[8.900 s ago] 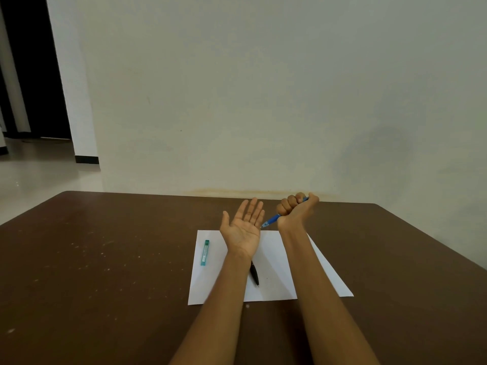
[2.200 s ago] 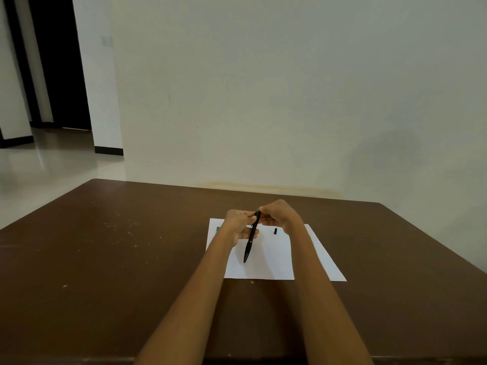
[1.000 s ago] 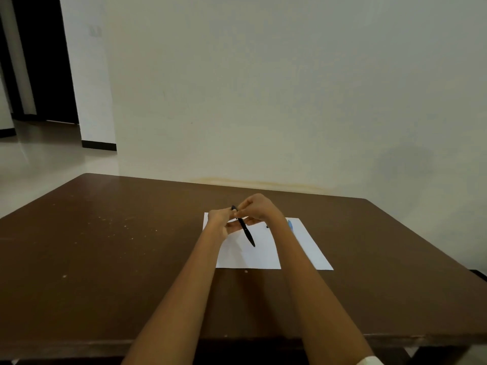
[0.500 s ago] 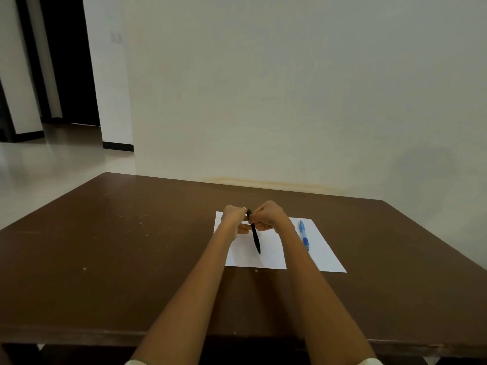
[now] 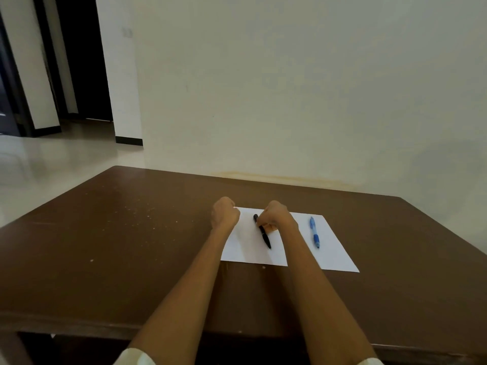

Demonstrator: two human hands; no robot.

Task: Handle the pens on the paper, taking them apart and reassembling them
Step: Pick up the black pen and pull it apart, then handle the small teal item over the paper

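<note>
The right hand pinches the black pen near its upper end, its tip low over the paper, apparently to lay it beside the blue pen, while the left hand is clenched, holding nothing visible.

Black pen, blue pen, white paper

My left hand has let go of the black pen and drawn aside, curled; my right hand alone now pinches it, lowered toward the paper.
</note>
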